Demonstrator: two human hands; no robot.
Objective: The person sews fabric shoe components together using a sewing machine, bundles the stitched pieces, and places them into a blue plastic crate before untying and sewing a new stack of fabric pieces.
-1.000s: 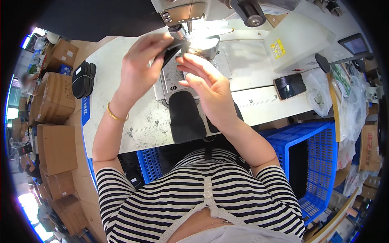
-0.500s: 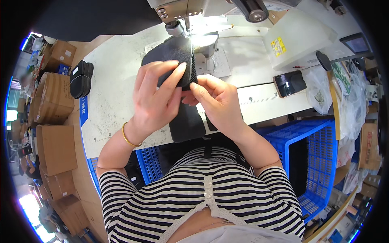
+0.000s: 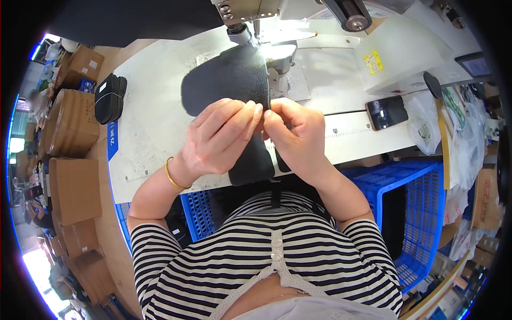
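Black fabric piece [image 3: 218,80] reaches under the sewing machine [image 3: 245,10], its near edge pinched in the grip of left hand [image 3: 218,138] and right hand [image 3: 298,136], which should preferably guide it flat, without pulling.

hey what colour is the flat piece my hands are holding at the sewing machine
The flat piece looks black; it shows best in the head view.
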